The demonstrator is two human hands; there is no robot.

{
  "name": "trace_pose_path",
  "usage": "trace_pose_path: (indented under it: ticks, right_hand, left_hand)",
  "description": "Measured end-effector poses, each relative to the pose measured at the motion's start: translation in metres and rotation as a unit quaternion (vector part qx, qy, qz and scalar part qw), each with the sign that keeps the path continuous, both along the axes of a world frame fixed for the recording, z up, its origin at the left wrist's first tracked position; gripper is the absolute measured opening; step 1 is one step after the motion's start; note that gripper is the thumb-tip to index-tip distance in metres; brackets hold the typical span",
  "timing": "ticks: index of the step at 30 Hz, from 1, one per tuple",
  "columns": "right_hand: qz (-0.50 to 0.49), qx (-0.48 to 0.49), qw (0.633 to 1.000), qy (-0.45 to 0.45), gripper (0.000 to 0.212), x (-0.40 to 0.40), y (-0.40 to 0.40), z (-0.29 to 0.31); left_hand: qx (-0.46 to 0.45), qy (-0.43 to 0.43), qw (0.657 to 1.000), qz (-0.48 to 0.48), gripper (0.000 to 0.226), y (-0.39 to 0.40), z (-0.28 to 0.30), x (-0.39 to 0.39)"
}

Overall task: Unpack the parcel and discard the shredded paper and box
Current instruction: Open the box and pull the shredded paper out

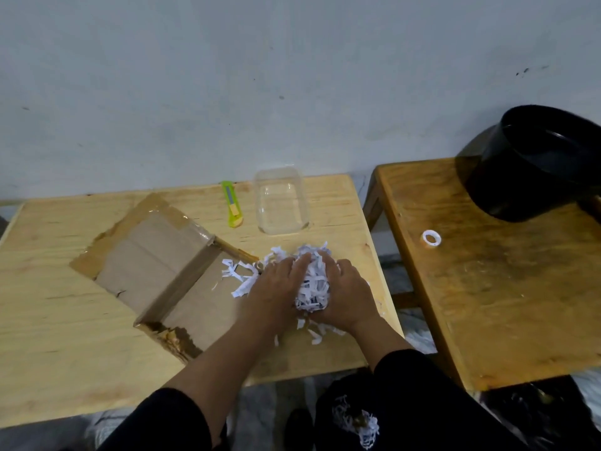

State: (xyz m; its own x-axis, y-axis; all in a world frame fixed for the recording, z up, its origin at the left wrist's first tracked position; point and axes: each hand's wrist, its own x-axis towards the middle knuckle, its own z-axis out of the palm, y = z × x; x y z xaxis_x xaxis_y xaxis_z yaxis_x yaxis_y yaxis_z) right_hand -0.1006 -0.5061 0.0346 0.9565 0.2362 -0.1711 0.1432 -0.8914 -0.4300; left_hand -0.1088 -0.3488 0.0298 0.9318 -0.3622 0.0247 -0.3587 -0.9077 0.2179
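White shredded paper (313,284) sits bunched between my two palms: my left hand (276,288) presses in from one side and my right hand (348,294) cups it from the other, fingers curled round the wad so the loose strips pack into one lump I can lift in a single go. I judge this squeezing is meant to stop bits trailing off on the way to the bin.

Stray strips still lie on the worktop (48,288) just beside the wad, toward the box and toward me. The cardboard box (156,271) lies opened and flattened-looking just left of the wad, emptied so it can be thrown out after. Beyond the wad stands a clear plastic container (281,203), likely the parcel's content set aside, with a green utility knife (232,208) just left of it.

Well to the right of the wad, on a darker second table (487,304), stands a black bin (536,164), cut off by the frame edge; its inside is too dark to read. A small white ring (431,238) lies near it. More shreds cling to something black below the worktop's near edge; I cannot tell what.
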Motion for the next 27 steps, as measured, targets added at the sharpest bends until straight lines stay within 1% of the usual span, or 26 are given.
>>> trace_pose_path:
  ticks: [3,6,11,15,17,20,21,24,25,26,27]
  right_hand:
    - [0.004,-0.008,1.000,0.004,0.107,0.004,0.003,-0.007]
    - [0.037,-0.033,0.999,0.001,0.109,0.009,0.010,-0.011]
    - [0.076,-0.051,0.996,-0.015,0.109,0.015,0.032,-0.018]
    - [0.080,-0.064,0.995,-0.014,0.106,0.021,0.036,-0.020]
    - [0.082,-0.065,0.994,-0.011,0.106,0.025,0.035,-0.020]
    - [0.087,-0.065,0.994,0.007,0.107,0.029,0.036,-0.021]
    - [0.088,-0.062,0.994,0.015,0.108,0.030,0.035,-0.021]
    - [0.085,-0.049,0.995,0.033,0.109,0.032,0.034,-0.020]
    - [0.082,-0.049,0.995,0.039,0.109,0.033,0.033,-0.019]
    - [0.078,-0.052,0.995,0.047,0.109,0.032,0.033,-0.017]
    - [0.073,-0.055,0.994,0.054,0.108,0.032,0.033,-0.015]
  left_hand:
    - [0.055,-0.030,0.998,0.011,0.090,0.001,-0.009,0.002]
    - [0.105,-0.050,0.993,0.031,0.082,0.007,-0.014,0.004]
    - [0.150,-0.042,0.986,0.056,0.089,0.027,-0.024,0.004]
    - [0.171,-0.072,0.980,0.078,0.077,0.026,-0.030,0.008]
    - [0.174,-0.058,0.980,0.079,0.074,0.025,-0.036,0.008]
    - [0.166,-0.052,0.981,0.083,0.051,0.025,-0.043,0.010]
    - [0.156,-0.034,0.983,0.086,0.049,0.024,-0.044,0.010]
    - [0.112,0.030,0.988,0.099,0.056,0.022,-0.038,0.011]
    - [0.090,0.056,0.988,0.113,0.062,0.022,-0.040,0.010]
    - [0.067,0.088,0.987,0.117,0.076,0.022,-0.039,0.010]
    - [0.046,0.100,0.987,0.116,0.089,0.022,-0.036,0.009]
